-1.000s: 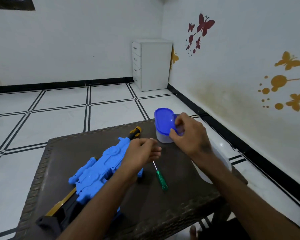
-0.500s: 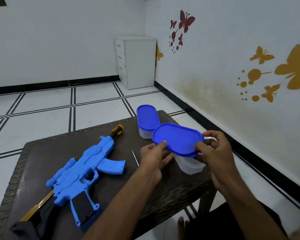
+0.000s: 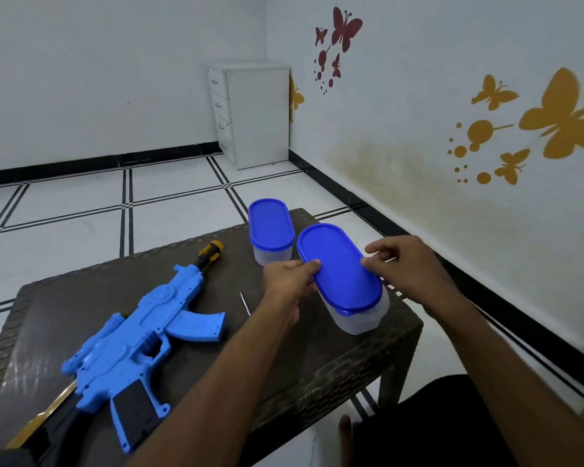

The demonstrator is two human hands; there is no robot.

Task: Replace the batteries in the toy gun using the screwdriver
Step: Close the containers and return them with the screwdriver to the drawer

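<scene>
The blue toy gun (image 3: pixel 139 332) lies on its side on the left half of the dark table (image 3: pixel 317 365). Only the thin metal shaft of the screwdriver (image 3: pixel 244 303) shows; my left forearm hides its handle. A clear oval tub (image 3: pixel 361 318) with a blue lid (image 3: pixel 338 267) stands near the table's right edge. My left hand (image 3: pixel 289 279) pinches the lid's left edge. My right hand (image 3: pixel 407 264) pinches its right edge. What is inside the tub cannot be made out.
A second clear tub with a blue lid (image 3: pixel 270 227) stands at the table's far edge, just behind the first. The gun's yellow muzzle tip (image 3: pixel 213 247) points toward it. A white drawer unit (image 3: pixel 250 112) stands in the room's corner. The right wall runs close beside the table.
My right hand left the far tub and both hands took the near tub's lid by its edges. The lid now sits lower and flatter over its tub than half a second ago.
</scene>
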